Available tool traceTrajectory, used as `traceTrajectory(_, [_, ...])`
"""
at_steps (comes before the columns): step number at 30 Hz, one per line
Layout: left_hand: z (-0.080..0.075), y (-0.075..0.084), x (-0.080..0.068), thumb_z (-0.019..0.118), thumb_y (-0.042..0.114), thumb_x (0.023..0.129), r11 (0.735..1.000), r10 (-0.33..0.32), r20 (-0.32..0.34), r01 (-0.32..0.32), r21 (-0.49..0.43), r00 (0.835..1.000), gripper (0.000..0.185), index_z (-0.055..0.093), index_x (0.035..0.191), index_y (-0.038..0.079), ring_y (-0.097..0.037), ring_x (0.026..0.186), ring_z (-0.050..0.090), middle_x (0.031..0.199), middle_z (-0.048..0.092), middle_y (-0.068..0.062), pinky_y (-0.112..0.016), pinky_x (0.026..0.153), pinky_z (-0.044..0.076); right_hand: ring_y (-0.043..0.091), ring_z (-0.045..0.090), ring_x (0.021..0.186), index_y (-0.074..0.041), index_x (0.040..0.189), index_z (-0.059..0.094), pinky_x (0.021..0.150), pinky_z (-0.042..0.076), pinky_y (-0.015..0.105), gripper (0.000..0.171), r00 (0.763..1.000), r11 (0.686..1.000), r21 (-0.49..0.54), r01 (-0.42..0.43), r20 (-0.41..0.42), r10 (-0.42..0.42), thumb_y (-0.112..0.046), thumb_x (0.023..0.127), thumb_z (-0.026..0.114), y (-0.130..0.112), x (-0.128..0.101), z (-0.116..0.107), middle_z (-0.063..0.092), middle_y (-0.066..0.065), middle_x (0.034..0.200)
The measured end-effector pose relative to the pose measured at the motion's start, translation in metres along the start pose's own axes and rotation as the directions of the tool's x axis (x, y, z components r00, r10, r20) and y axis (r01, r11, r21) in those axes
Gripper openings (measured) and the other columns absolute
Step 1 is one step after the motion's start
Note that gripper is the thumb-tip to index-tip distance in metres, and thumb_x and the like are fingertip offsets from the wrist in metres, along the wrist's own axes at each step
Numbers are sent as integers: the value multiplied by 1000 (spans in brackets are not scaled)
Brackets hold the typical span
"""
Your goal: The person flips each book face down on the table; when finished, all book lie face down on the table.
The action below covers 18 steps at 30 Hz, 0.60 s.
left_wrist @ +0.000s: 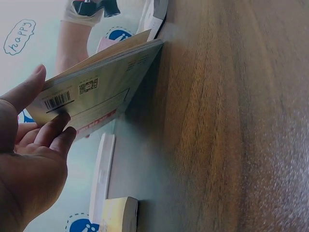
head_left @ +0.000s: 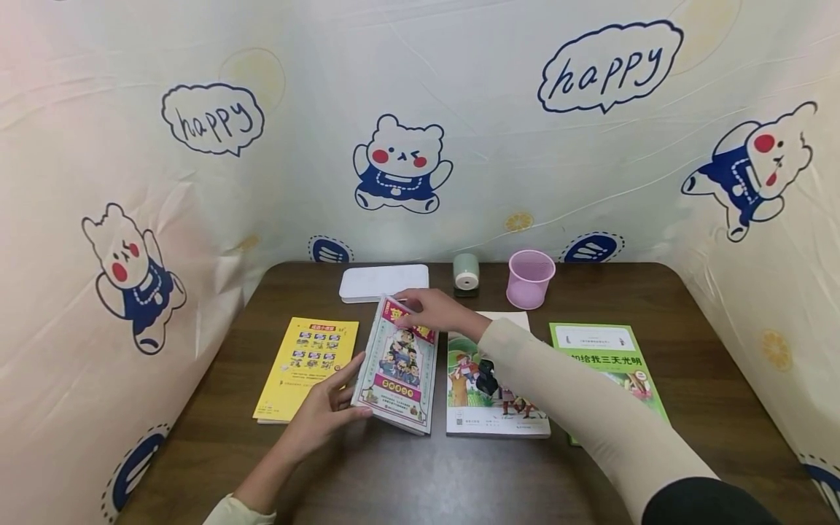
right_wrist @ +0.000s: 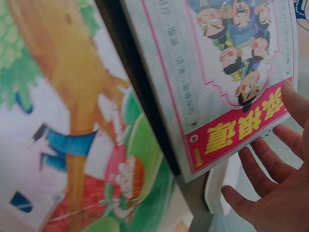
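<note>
Cartoon-cover book (head_left: 402,368) mid-frame in head view, long axis near upright in the frame, top end leaning a little right. It sits between the two hands, both on it, so neither is nearer. Left hand (head_left: 318,419), from lower left, pinches the lower-left corner; right hand (head_left: 436,310), reaching across from lower right, pinches the top edge, thumb on the cover, fingers spread. Book is tilted, left side raised off the table (head_left: 394,481); can't tell if the right edge touches wood. Left wrist view gives what head view hides: back cover with barcode (left_wrist: 57,100) and QR code (left_wrist: 88,86), fingers against it. Right wrist view shows a dark strip between it and the picture book (head_left: 466,394), left of that frame
</note>
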<state>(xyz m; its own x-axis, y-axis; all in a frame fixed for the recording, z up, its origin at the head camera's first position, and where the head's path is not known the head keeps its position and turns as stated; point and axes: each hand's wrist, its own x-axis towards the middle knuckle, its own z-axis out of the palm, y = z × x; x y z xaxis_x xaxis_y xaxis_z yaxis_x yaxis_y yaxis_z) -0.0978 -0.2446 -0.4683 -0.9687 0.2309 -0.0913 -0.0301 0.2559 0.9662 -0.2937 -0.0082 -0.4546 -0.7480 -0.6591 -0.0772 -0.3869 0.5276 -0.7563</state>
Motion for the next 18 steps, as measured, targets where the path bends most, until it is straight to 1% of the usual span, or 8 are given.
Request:
traceTrajectory(4, [1, 1, 0, 88, 18, 83, 1000, -9, -8, 9, -1, 1000, 96, 34, 162, 24, -28, 137, 54, 169, 29, -7, -29, 96, 57, 26, 63, 127, -22, 154, 49, 97, 58, 39, 67, 1000, 1000, -11, 9, -10, -10, -45, 96, 73, -10, 1, -3, 62, 8, 143])
traceTrajectory(9, [2, 3, -1, 86, 17, 85, 1000, 14, 8, -15, 3, 1000, 94, 33, 163, 21, -32, 138, 54, 169, 27, -10, -30, 96, 57, 27, 59, 132, -22, 154, 48, 98, 58, 40, 67, 1000, 999, -48, 17, -9, -18, -45, 96, 72, -20, 3, -7, 60, 8, 145])
traceTrajectory(13, [2, 6, -2, 86, 19, 85, 1000, 16, 9, -16, 9, 1000, 93, 35, 162, 23, -33, 137, 54, 169, 29, -10, -31, 97, 56, 27, 59, 132, -22, 153, 49, 97, 58, 41, 66, 1000, 998, -55, 17, -11, -18, -45, 96, 72, -25, 3, -9, 60, 8, 144])
traceTrajectory(18, [2, 8, -4, 86, 22, 84, 999, 26, 0, -26, 35, 1000, 92, 36, 162, 25, -34, 140, 51, 167, 33, -9, -31, 101, 55, 26, 60, 130, -20, 152, 50, 95, 59, 38, 66, 1000, 999, -36, 25, -16, -26, -46, 96, 72, -31, 1, -10, 61, 8, 143])
